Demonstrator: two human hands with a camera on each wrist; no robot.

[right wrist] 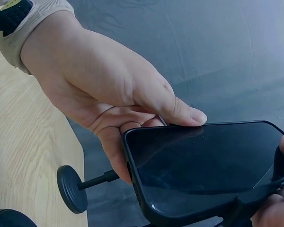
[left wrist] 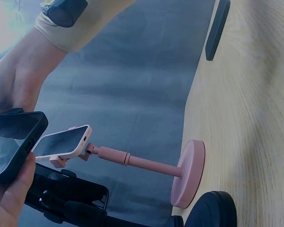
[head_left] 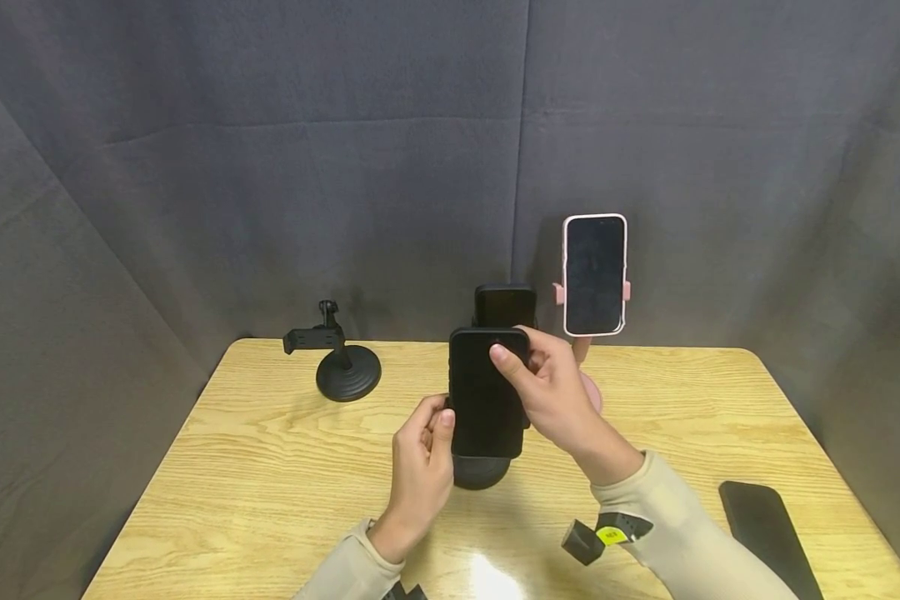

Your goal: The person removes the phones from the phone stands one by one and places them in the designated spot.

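Observation:
Both hands hold a black phone (head_left: 487, 396) upright, its dark screen facing me. My left hand (head_left: 422, 467) grips its left edge, thumb in front. Higher up on the right side is my right hand (head_left: 558, 400), thumb at the front and fingers going behind the phone. Part of a black clamp (right wrist: 241, 205) shows along the phone's lower edge in the right wrist view; whether it grips the phone, I cannot tell. Directly behind stands another black phone (head_left: 505, 307) on a black stand, whose round base (head_left: 482, 472) shows below. The held phone hides most of that stand.
A pink stand (left wrist: 151, 164) to the right carries a phone in a pale pink case (head_left: 595, 275). At the left is a black stand (head_left: 348, 373) with a bare clamp. One black phone (head_left: 768, 533) lies at the wooden table's (head_left: 232, 467) right front. Grey curtains (head_left: 307, 167) surround it.

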